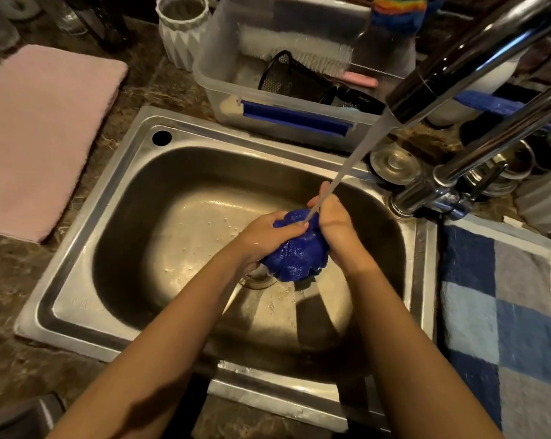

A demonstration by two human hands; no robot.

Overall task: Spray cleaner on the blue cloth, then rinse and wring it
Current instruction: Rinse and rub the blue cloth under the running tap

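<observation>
The wet, bunched-up blue cloth (297, 250) sits over the middle of the stainless steel sink basin (172, 223), just above the drain, squeezed between both hands. The left hand (267, 232) has its grip closed over the cloth's top and left side; the right hand (332, 221) has its grip closed on the cloth's right side, with fingers raised toward the far rim of the sink. A stream of water (350, 166) from the chrome tap spout (451, 68) above the sink's far right corner lands where the hands meet the cloth.

This looks like the rinse step. To do it well, the cloth should probably be loosened and turned under the stream so water reaches the inner folds, not only the outer ball. Keeping it low in the sink would limit splashing onto the table. Wringing should wait until the cleaner has rinsed out.
</observation>
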